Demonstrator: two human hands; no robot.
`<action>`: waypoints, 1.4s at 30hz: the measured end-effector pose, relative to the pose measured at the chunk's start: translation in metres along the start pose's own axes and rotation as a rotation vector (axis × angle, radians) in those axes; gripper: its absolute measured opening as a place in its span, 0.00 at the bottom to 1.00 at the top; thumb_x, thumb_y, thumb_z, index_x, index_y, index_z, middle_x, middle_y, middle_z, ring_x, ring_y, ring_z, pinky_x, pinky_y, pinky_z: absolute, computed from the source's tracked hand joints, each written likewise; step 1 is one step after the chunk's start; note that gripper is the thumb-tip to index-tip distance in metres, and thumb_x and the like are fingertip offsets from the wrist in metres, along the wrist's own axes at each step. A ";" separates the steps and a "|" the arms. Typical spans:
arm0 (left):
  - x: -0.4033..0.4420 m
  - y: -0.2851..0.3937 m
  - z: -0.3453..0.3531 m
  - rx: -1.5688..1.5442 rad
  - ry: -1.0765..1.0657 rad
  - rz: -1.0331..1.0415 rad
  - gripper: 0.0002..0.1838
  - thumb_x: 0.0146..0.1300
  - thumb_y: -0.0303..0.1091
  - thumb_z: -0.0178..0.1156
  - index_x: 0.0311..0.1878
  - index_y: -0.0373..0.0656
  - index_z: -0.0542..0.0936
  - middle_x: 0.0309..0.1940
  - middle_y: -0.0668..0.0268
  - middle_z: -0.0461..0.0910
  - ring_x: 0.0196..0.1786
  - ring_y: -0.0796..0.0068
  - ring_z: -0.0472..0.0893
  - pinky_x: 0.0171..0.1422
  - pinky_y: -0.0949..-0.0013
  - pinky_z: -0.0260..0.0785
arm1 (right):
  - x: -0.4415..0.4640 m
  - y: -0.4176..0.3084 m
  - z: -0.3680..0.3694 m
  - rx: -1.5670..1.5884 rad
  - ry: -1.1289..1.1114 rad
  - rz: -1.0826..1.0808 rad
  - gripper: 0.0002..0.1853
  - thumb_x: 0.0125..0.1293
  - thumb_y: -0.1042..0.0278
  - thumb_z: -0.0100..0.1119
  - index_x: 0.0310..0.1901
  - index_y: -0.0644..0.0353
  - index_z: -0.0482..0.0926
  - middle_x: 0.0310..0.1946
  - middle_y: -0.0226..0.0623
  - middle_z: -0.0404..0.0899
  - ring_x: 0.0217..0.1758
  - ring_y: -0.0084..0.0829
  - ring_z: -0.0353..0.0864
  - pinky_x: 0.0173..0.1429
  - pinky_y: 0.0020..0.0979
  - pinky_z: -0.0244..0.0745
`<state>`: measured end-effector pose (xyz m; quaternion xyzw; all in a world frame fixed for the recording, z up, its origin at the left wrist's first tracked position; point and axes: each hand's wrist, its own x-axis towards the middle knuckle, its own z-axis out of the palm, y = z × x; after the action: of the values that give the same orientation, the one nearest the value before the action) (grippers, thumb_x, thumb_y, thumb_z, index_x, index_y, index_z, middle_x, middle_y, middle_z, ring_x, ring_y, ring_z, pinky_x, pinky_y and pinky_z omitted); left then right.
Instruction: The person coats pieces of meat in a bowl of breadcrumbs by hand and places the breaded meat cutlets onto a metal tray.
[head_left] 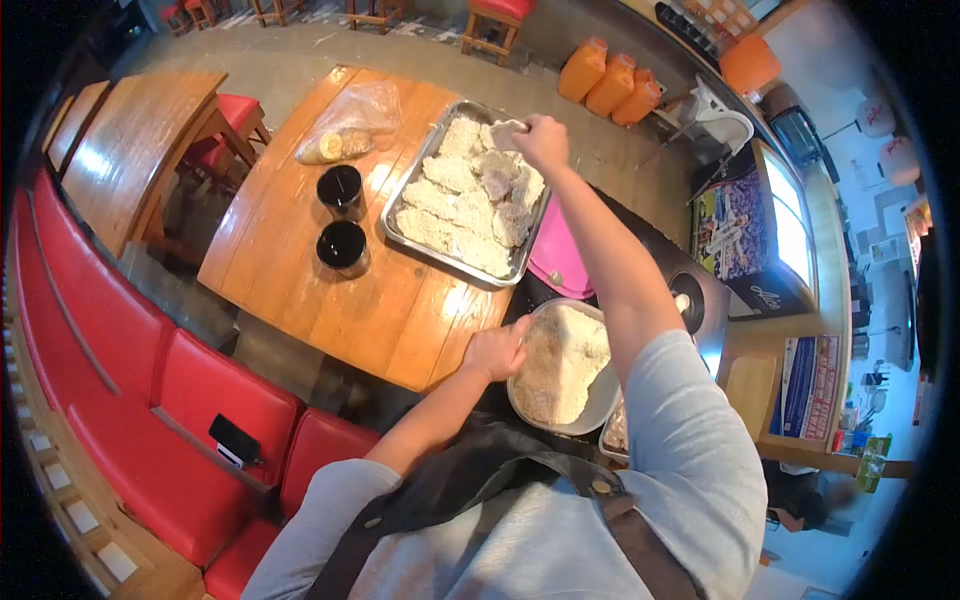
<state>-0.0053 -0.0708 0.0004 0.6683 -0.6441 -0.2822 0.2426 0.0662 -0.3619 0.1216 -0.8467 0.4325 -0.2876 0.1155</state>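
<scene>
My right hand (543, 142) is closed on a pale, coated meat piece (507, 134) at the far right corner of a metal tray (436, 252). Several breaded meat pieces (455, 205) lie close together in that tray, some at the right side darker and less evenly coated. My left hand (497, 350) grips the left rim of a round bowl (572, 430), its fingers partly hidden. Inside the bowl are breading crumbs (560, 372), brownish on the left and pale yellow on the right.
Two dark cylindrical containers (341, 190) and a clear plastic bag (350, 118) stand left of the tray on the wooden table (300, 310). A pink lid-like item (562, 255) lies beside the tray. Another container of meat (614, 432) is partly hidden by my right arm. Red bench seating (215, 385) runs along the left.
</scene>
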 end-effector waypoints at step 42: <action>0.000 0.001 0.004 0.033 0.069 0.036 0.29 0.55 0.40 0.49 0.62 0.51 0.59 0.31 0.55 0.79 0.32 0.53 0.79 0.36 0.51 0.71 | -0.028 0.031 -0.008 0.233 -0.018 -0.145 0.10 0.54 0.62 0.60 0.32 0.59 0.82 0.29 0.46 0.80 0.35 0.41 0.81 0.42 0.39 0.74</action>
<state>-0.0088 -0.0709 -0.0013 0.6700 -0.6518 -0.2437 0.2586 0.0280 -0.3582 0.1031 -0.8591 0.3329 -0.3358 0.1959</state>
